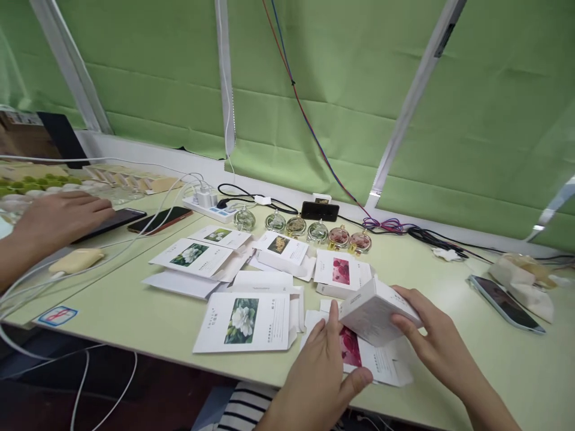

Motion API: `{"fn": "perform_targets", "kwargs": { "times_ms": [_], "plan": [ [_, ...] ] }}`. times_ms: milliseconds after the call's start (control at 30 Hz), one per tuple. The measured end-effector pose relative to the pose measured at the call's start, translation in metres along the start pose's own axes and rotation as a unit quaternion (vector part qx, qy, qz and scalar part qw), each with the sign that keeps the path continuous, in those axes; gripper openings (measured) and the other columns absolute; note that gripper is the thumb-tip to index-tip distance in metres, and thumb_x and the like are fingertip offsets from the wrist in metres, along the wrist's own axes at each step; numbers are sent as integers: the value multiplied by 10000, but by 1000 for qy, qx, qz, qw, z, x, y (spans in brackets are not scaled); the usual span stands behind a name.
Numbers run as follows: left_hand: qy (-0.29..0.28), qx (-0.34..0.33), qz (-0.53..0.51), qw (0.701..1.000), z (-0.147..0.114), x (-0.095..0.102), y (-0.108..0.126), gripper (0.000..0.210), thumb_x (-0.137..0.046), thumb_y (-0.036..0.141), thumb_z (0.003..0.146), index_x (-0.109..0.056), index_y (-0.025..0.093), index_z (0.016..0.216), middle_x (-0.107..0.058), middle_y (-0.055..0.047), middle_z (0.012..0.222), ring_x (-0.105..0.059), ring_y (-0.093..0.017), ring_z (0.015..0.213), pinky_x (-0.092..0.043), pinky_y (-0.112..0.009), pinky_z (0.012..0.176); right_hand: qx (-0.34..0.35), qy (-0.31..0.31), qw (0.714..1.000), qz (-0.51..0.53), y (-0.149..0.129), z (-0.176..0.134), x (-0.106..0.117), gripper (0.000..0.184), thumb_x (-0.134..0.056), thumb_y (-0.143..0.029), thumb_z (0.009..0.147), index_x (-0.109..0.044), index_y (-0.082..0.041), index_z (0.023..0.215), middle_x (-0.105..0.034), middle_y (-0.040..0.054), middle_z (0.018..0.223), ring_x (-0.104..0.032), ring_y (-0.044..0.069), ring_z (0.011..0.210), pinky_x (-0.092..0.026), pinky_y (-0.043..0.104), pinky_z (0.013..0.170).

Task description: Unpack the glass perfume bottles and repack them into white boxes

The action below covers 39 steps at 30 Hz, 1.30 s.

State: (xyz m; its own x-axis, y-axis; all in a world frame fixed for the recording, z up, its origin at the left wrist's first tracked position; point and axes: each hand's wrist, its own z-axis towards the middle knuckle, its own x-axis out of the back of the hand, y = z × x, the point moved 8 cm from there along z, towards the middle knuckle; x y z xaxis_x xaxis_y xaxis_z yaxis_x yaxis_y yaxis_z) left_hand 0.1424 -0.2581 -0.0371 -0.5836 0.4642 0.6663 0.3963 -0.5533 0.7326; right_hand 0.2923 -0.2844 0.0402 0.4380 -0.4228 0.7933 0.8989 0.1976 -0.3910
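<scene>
A white carton (376, 314) with faint grey print on its face is tilted up above the table, and my right hand (433, 335) grips its right end between thumb and fingers. Close by on the left, my left hand (317, 371) has its fingers stretched and thumb apart; the index fingertip is at the carton's left edge. Beneath them lies a flattened carton with a red flower picture (350, 347), partly covered. A white-flower carton (242, 321) lies left of my left hand. Behind the held carton sits another red-flower carton (342, 271).
Round glass bottles (317, 231) stand in a row at the back, near a dark phone (320, 211). More flat cartons (191, 257) lie left. Another phone (507, 303) is at the right. A co-worker's hand (63, 218), a power strip (209, 206) and white cables are left.
</scene>
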Motion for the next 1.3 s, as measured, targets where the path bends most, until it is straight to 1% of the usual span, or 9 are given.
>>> {"fn": "perform_targets", "kwargs": {
  "times_ms": [133,267,367,500,700,867,1000,1167,1300],
  "plan": [
    [0,39,-39,998,-3,3,-6,904,-432,581,830,6,70,1433,-182,-161,1479,-190,-321,1343,-230,-472,1073,8,-25,998,49,3,0,2,327,-428,-373,895,-448,-278,1208,-587,38,931,-582,164,783,-482,221,576],
    [58,23,-101,993,-7,13,-8,816,-469,498,851,-28,150,1442,-142,-133,1495,-180,-300,1350,-253,-466,1069,38,-46,993,101,-5,-2,-9,362,-480,-373,873,-452,-307,1228,-585,36,965,-586,175,834,-491,233,645],
    [123,-33,-143,982,-10,24,-1,633,-454,379,891,-135,205,1409,-199,-126,1470,-255,-258,1324,-298,-432,1057,8,35,985,166,1,-12,-23,375,-534,-414,832,-458,-271,1170,-572,62,1030,-593,196,875,-506,259,675],
    [186,-109,-139,966,-6,37,17,387,-441,254,900,-347,236,1275,-384,-94,1357,-356,-216,1260,-337,-394,1031,-71,193,935,289,20,-33,-38,472,-616,-443,767,-369,-238,1114,-560,75,973,-615,193,793,-512,271,597],
    [218,-107,-155,958,8,42,23,250,-448,226,891,-431,215,1140,-462,-96,1306,-473,-211,1147,-420,-364,929,-17,241,897,371,12,-35,-38,386,-639,-280,786,-319,-262,1000,-562,101,1099,-563,208,1051,-510,340,747],
    [232,-128,-122,957,10,40,22,375,-402,202,906,-395,242,1279,-463,-94,1252,-455,-212,1136,-413,-355,921,27,220,930,294,7,-36,-37,345,-528,-230,853,-370,-247,1159,-483,145,1237,-514,238,1128,-509,377,790],
    [170,-149,-89,970,12,42,34,473,-357,177,900,-325,267,1364,-396,-104,1226,-419,-219,1142,-390,-377,947,43,164,969,178,4,-34,-32,364,-472,-245,873,-408,-251,1231,-495,121,1192,-528,236,1067,-503,340,768],
    [98,-98,-75,987,22,58,54,281,-503,288,846,-529,261,1124,-485,-47,1049,-482,-210,1002,-410,-381,897,79,-34,989,124,-14,-8,-13,280,-494,-271,863,-447,-278,1139,-528,58,1080,-520,200,991,-466,331,820],
    [114,-68,-42,990,28,70,61,137,-507,305,836,-500,205,929,-523,-25,926,-511,-195,864,-428,-341,773,52,-60,985,154,-17,7,8,114,-500,-312,857,-420,-246,905,-508,22,913,-516,159,816,-468,275,705]
  ]
}}
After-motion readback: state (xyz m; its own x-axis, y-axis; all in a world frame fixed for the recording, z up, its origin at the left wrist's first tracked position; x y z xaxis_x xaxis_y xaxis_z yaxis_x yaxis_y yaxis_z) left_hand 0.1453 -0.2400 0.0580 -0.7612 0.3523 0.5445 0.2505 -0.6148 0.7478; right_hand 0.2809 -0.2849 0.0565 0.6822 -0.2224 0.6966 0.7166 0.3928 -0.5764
